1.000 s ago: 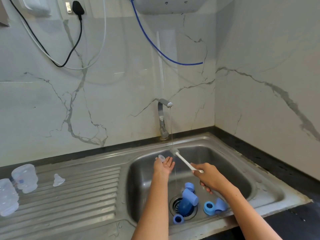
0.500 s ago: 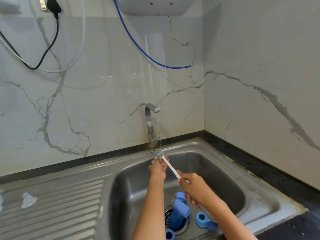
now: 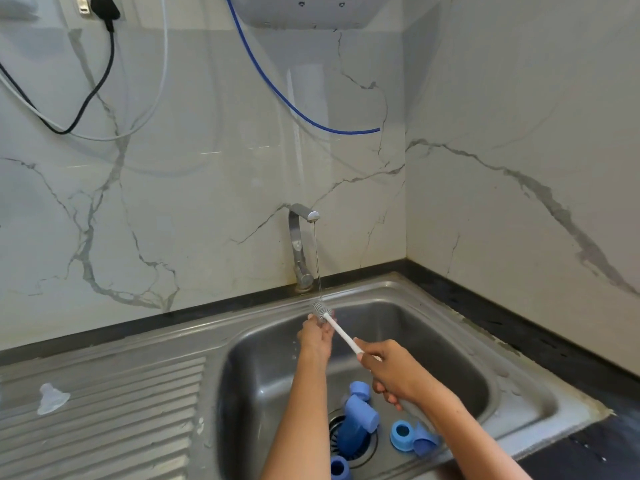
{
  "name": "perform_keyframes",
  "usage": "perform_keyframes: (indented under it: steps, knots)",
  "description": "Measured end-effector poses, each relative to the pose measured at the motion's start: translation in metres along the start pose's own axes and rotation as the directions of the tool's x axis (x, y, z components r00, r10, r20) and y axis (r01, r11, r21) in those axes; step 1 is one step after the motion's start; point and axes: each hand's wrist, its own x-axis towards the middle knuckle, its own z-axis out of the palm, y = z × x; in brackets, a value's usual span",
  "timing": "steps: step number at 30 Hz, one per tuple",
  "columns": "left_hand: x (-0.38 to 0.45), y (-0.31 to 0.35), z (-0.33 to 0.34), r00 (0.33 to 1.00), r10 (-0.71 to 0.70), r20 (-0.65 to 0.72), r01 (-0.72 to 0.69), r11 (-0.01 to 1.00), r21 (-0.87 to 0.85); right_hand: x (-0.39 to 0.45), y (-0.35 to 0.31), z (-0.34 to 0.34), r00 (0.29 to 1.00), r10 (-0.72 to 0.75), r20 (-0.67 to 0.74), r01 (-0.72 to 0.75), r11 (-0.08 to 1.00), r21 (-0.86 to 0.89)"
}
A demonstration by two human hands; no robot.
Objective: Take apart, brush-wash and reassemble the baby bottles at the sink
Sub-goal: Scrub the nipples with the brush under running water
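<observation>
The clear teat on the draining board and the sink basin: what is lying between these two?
Nothing lies there. In the head view, only bare ribbed steel of the draining board runs from the clear teat to the sink basin.

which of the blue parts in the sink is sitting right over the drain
The large blue cap lying on its side across the drain strainer; the blue ring sits right of it, and another blue piece lies nearer the front edge.
</observation>
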Motion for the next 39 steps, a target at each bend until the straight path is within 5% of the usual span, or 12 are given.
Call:
perform_keyframes:
  steps: [4,7,10,14,23,28,32,39]
  knots:
    - [-0.007,-0.014,0.012,0.998,-0.057,-0.008,0.057,0.998,0.004,0.004,-0.006,0.005,0.998,-0.023,-0.056,0.022,1.0,-0.015]
    - [0.001,-0.002,0.001,0.998,-0.051,-0.047,0.047,0.995,-0.084,0.0,-0.003,-0.004,0.998,0.031,0.05,-0.035,0.997,0.072]
    - [0.018,0.018,-0.007,0.983,-0.005,-0.181,0.011,0.999,0.03,-0.005,-0.001,-0.012,0.988,0.05,0.145,-0.065,0.993,0.101]
    - [0.022,0.012,-0.004,0.995,-0.082,-0.052,0.07,0.975,-0.212,-0.007,0.001,-0.012,0.992,0.035,0.12,-0.045,0.996,0.081]
    - [0.004,0.004,0.006,0.989,-0.127,0.071,0.133,0.987,-0.094,-0.001,-0.008,0.008,0.997,-0.035,-0.07,0.034,0.999,-0.015]
    - [0.008,0.014,-0.001,0.996,-0.084,-0.027,0.078,0.98,-0.182,-0.009,-0.004,-0.001,0.999,0.039,0.029,-0.041,0.995,0.087]
    - [0.014,0.013,0.0,0.998,-0.033,-0.055,0.03,0.999,-0.04,-0.011,-0.002,-0.004,0.998,0.045,0.05,-0.05,0.994,0.097]
    - [0.001,0.012,0.003,0.994,-0.009,0.111,-0.01,0.986,0.166,0.0,-0.003,0.0,0.998,0.019,-0.063,-0.011,0.992,0.129]
